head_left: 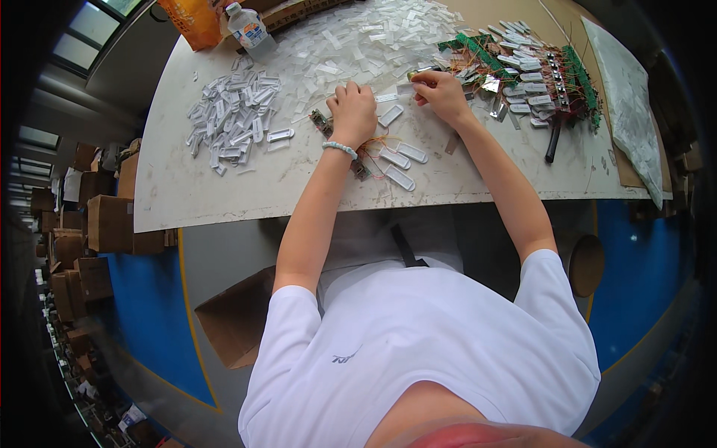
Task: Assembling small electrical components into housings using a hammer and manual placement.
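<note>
My left hand [353,116], a bead bracelet at its wrist, rests on the table with fingers curled down; what is under them is hidden. Beside it sticks out a narrow circuit board [321,124], with thin coloured wires running below the wrist. To the right, my right hand [442,97] is closed in a pinch, a small pale strip [405,88] at its fingertips. A small yellow-and-dark object [414,75] lies by its knuckles, partly hidden. Between the hands is a white oblong plastic casing [390,115]. Several similar casings [399,178] lie nearer me, joined by wires.
A heap of white casings [235,112] lies left, a wide pile of clear strips [351,37] behind. On the right are green boards with wired casings [534,82] and a black-handled tool [553,142]. A plastic bottle [249,28] and a clear bag [627,97] stand near the edges.
</note>
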Tool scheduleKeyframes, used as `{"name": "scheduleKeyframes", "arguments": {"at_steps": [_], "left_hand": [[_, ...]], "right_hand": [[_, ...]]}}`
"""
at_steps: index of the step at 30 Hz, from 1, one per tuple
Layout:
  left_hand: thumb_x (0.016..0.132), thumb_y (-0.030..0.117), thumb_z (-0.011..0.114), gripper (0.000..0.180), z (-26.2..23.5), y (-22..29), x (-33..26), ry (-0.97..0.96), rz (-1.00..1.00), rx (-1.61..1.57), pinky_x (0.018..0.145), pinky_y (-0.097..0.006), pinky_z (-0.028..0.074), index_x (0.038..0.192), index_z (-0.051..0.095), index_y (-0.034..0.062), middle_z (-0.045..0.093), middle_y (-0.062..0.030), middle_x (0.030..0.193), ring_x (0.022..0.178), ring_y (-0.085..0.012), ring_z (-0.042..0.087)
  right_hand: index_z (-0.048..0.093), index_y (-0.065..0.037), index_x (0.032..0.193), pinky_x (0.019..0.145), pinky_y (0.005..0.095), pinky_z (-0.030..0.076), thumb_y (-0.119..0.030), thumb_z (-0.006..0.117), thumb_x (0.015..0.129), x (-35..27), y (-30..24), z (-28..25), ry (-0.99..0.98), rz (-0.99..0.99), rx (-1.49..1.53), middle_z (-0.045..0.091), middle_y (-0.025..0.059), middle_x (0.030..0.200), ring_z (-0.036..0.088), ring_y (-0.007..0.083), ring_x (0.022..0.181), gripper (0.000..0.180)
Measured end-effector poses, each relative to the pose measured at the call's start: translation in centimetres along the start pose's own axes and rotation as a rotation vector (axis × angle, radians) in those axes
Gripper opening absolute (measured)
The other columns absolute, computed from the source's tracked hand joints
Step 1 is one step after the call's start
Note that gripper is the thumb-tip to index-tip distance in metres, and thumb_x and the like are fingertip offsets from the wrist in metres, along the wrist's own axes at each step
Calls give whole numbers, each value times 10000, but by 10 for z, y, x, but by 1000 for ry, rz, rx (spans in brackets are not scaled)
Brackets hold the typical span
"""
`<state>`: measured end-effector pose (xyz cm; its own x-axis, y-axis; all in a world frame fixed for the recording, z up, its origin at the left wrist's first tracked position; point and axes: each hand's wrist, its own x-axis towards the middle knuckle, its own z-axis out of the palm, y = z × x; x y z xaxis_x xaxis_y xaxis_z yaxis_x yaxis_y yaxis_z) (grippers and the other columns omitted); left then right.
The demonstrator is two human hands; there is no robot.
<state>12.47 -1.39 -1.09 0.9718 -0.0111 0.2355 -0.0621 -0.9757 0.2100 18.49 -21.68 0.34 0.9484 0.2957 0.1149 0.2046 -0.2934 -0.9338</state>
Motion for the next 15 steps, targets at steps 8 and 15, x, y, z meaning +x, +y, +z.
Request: {"name": "scheduleKeyframes", "arguments": {"at_steps": [8, 15], "left_hand": [[910, 198, 642, 189, 1, 3, 2, -20, 12, 56, 970, -513, 342, 1055, 660, 79, 562, -125, 1167, 1143, -326, 484], [903, 169, 632, 192, 1, 2, 3, -8, 19, 29, 960, -510, 341, 1055, 644, 53, 566, -129, 1153, 1126, -331, 490]], "right_hand": [[693, 58, 1086, 637, 254, 571, -66, 640, 899, -1, -1, 0, 11, -4, 57, 703, 76, 786, 667, 114, 664, 231], [705, 51, 1077, 625, 267, 584, -55, 640, 874, -5, -4, -2, 4, -4, 39, 723, 108, 801, 698, 129, 671, 237]]}}
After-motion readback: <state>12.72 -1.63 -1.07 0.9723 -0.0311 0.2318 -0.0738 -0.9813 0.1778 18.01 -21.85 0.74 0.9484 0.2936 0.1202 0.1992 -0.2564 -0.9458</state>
